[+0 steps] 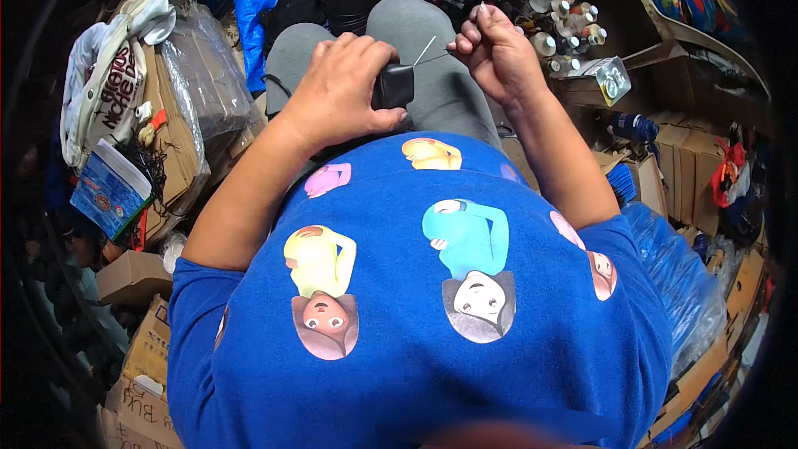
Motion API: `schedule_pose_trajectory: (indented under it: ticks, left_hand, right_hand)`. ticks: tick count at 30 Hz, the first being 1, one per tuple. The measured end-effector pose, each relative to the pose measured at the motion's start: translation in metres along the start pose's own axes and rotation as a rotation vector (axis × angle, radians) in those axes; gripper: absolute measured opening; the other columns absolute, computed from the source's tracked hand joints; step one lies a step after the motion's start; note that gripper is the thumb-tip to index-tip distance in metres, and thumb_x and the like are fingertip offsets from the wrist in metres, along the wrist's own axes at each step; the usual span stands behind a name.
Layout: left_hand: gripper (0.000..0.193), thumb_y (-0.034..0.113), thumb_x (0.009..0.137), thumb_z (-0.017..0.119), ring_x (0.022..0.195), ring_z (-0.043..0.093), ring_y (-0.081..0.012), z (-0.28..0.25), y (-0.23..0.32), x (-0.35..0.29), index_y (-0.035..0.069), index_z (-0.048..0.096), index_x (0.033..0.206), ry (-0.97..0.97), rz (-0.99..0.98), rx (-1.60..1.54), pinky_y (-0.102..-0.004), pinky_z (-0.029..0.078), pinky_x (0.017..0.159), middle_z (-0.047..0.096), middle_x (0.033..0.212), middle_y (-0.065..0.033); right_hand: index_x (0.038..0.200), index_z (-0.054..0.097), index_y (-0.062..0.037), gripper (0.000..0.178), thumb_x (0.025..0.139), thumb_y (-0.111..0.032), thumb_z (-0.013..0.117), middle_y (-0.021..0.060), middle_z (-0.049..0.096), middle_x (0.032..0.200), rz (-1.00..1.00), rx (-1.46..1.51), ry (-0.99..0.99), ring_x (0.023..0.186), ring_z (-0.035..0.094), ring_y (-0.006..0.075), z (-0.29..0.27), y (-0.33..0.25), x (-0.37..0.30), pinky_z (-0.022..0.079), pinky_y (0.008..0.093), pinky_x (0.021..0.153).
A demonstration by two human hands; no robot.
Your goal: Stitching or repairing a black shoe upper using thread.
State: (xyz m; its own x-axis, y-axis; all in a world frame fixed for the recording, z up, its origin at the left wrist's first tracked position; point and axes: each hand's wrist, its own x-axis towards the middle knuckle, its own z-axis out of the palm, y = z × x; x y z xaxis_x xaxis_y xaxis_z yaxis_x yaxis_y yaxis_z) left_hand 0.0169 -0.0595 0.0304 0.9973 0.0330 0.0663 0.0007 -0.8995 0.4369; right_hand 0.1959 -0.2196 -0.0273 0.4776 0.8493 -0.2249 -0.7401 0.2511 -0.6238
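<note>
Above my lap, my left hand [337, 91] is wrapped round a small black box-shaped piece [397, 85], with the thumb beneath it and the fingers over its top. From its right side a short white wire [425, 51] sticks up at a slant. A thin dark wire [434, 57] runs from the same side toward my right hand [505, 54]. The fingers of that hand are pinched together on the wire's far end, level with the black piece and to its right. My grey-trousered knees [407, 29] are underneath. What exactly the black piece is, I cannot tell.
Several small capped bottles [561, 21] crowd the far right, beside a large open cardboard box [632, 12]. At the left are a white cloth bag [112, 75], plastic-wrapped cardboard [204, 58] and a blue booklet [108, 191]. Blue plastic sheeting [253, 0] lies beyond my knees.
</note>
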Motion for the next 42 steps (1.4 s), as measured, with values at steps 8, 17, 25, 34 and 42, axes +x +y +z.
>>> schedule_pose_trajectory:
  ticks: [8, 17, 25, 34, 42]
  left_hand:
    - [0.048, 0.049, 0.069, 0.065, 0.095, 0.06, -0.0301, -0.011, 0.019, 0.04, 0.003, 0.069, 0.085, -0.417, -0.204, 0.218, -0.0464, 0.04, 0.085, 0.066, 0.089, -0.0137]
    - [0.019, 0.017, 0.083, 0.061, 0.066, 0.057, -0.0285, 0.008, 0.032, 0.075, -0.003, 0.062, 0.082, -0.483, 0.002, -0.114, -0.0364, 0.043, 0.06, 0.058, 0.069, -0.0141]
    - [0.018, 0.014, 0.091, 0.056, 0.063, 0.055, -0.0104, 0.03, 0.043, 0.104, 0.0, 0.059, 0.081, -0.405, -0.203, -0.449, -0.0264, 0.041, 0.058, 0.06, 0.068, -0.0048]
    - [0.016, 0.015, 0.094, 0.054, 0.063, 0.046, -0.0091, 0.058, 0.048, 0.125, 0.001, 0.058, 0.086, -0.313, -0.301, -0.176, -0.0245, 0.036, 0.059, 0.048, 0.066, -0.0013]
    - [0.012, 0.016, 0.087, 0.061, 0.06, 0.046, -0.0242, 0.056, 0.037, 0.136, 0.006, 0.059, 0.08, -0.337, -0.193, 0.084, -0.0341, 0.036, 0.066, 0.053, 0.06, -0.006]
  right_hand:
    - [0.104, 0.058, -0.0101, 0.019, 0.093, -0.026, 0.056, 0.0093, 0.065, 0.102, 0.05, -0.257, 0.051, 0.097, 0.063, 0.0227, -0.042, -0.017, -0.001, 0.049, 0.0401, 0.085]
    - [0.105, 0.06, -0.0126, 0.018, 0.09, -0.022, 0.058, 0.0036, 0.066, 0.096, 0.073, -0.172, 0.94, 0.079, 0.062, 0.0146, -0.24, 0.003, -0.075, 0.046, 0.0295, 0.066]
    - [0.1, 0.062, -0.0157, 0.016, 0.087, -0.025, 0.06, 0.0001, 0.061, 0.083, 0.508, -0.517, 1.184, 0.066, 0.057, 0.0117, -0.356, 0.081, -0.128, 0.043, 0.0306, 0.049]
    - [0.13, 0.05, -0.0072, 0.063, 0.076, -0.034, 0.069, 0.0216, 0.053, 0.128, 0.958, -1.148, 1.304, 0.122, 0.048, 0.0367, -0.414, 0.127, -0.166, 0.039, 0.0376, 0.102]
    - [0.132, 0.046, -0.0069, 0.064, 0.078, -0.033, 0.068, 0.0213, 0.047, 0.134, 1.099, -1.131, 1.289, 0.124, 0.046, 0.0364, -0.407, 0.152, -0.154, 0.038, 0.0392, 0.103]
